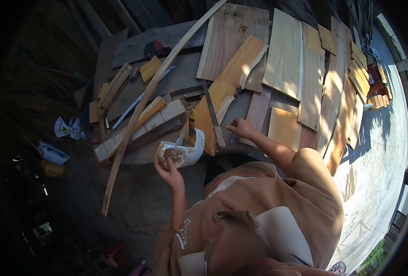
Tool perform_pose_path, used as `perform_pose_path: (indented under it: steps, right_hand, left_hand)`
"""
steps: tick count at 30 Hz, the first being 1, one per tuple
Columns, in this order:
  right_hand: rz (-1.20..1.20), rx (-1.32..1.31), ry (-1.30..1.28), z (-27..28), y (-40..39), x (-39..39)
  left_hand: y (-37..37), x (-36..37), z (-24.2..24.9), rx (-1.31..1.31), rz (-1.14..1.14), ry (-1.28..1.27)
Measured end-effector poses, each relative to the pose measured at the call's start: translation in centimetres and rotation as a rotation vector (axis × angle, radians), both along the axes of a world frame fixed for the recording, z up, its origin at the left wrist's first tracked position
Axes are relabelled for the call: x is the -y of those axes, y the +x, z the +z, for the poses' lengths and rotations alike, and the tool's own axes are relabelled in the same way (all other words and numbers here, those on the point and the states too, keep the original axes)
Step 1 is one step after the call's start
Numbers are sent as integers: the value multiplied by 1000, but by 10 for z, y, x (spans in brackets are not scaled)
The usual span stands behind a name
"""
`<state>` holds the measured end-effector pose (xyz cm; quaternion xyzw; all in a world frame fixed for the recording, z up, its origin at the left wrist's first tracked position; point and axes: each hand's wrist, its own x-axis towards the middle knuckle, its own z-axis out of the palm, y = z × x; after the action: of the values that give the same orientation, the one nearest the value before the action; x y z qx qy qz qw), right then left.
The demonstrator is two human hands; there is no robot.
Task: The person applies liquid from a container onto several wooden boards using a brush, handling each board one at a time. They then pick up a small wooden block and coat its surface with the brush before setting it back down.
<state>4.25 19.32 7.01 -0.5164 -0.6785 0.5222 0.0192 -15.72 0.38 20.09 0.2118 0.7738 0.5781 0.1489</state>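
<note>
My left hand (168, 172) is wrapped round a white plastic container (192, 155) with a cut-open top, smeared with brown and yellow. A stick or brush (192, 128), coated in brown, stands up inside it. My right hand (241, 129) is pinched together over the near edge of the work table; anything between its fingertips is too small to name. Just left of those fingers lies the pale handle (219, 136) of a long, dark, narrow blade (208, 101). Beneath the blade is an orange-brown board (238, 76) with a wavy edge.
Several flat boards (282, 60) cover the table's right half. A long thin strip (144, 101) crosses the left side and overhangs the front edge. Near it lie a measuring tape (128, 111) and wood blocks (151, 69). Plastic bags (68, 129) are at far left.
</note>
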Motion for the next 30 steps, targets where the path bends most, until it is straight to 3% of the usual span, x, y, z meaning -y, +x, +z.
perform_pose_path:
  steps: [2,5,9,17,19,21,22,24,27,28,30]
  right_hand:
    - [39,39,-219,-6,-20,10]
    - [160,51,-228,-23,-40,22]
    - [114,62,-12,-45,-45,30]
    - [51,-43,198,22,-59,-35]
    - [-38,-88,-24,34,-87,-66]
    - [-235,-398,-123,32,-113,-84]
    - [-235,-399,-123,38,-124,-86]
    - [-182,-494,325,53,-136,-89]
    - [-160,-552,414,83,-120,-66]
    - [-186,-525,428,79,-110,-58]
    - [-246,-586,331,73,-88,-40]
  left_hand:
    - [3,7,-3,18,41,-11]
    - [3,14,-19,28,115,8]
    - [12,12,-17,80,202,32]
    - [17,5,-28,103,158,74]
    - [15,1,-31,57,123,49]
    - [13,-3,-38,72,83,130]
    - [11,-7,-41,71,82,130]
    - [9,-12,-48,19,0,236]
    - [3,-17,-56,37,-98,240]
    - [0,-19,-63,-93,-125,236]
    - [0,-20,-70,-115,-156,238]
